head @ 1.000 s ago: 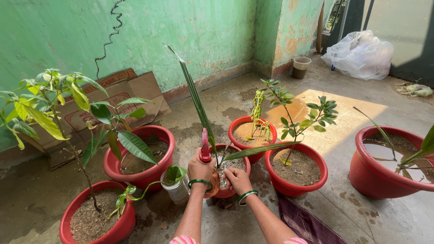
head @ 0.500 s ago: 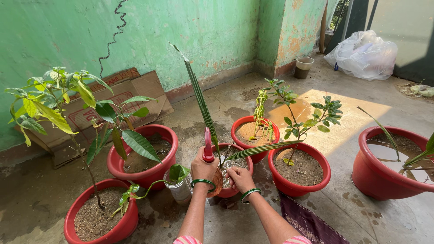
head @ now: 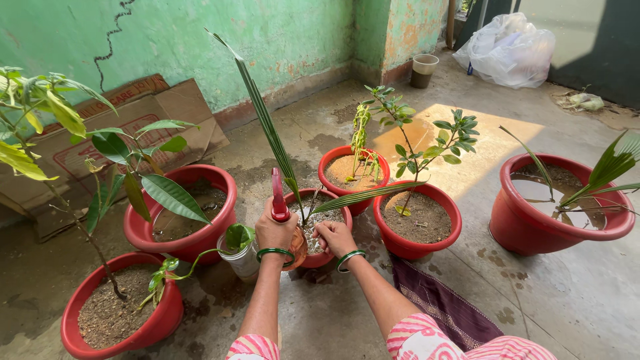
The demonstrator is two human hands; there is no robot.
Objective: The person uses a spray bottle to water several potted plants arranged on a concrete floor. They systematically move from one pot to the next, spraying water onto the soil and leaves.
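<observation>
My left hand [head: 275,232] is closed around a red-topped sprayer [head: 277,195] held upright, with its amber body [head: 298,248] showing below my fist. Just to the right, my right hand [head: 335,238] rests on the soil at the near rim of a small red pot [head: 348,215], fingers curled with nothing visibly in them. A palm seedling grows in that pot; one long narrow leaf [head: 261,119] rises up to the left, another [head: 363,196] lies out to the right. Both wrists wear green bangles.
More red pots ring the small one: two on the left [head: 225,212] [head: 162,321], two behind and to the right [head: 385,168] [head: 419,248], and one holding water [head: 527,233]. A clear cup with a seedling [head: 243,261], cardboard [head: 137,123], a purple cloth [head: 440,307] and a plastic bag [head: 508,48] lie around.
Both hands stay at the small pot in the same grip. The view has shifted, so everything sits further left and the right-hand pot shows more fully.
</observation>
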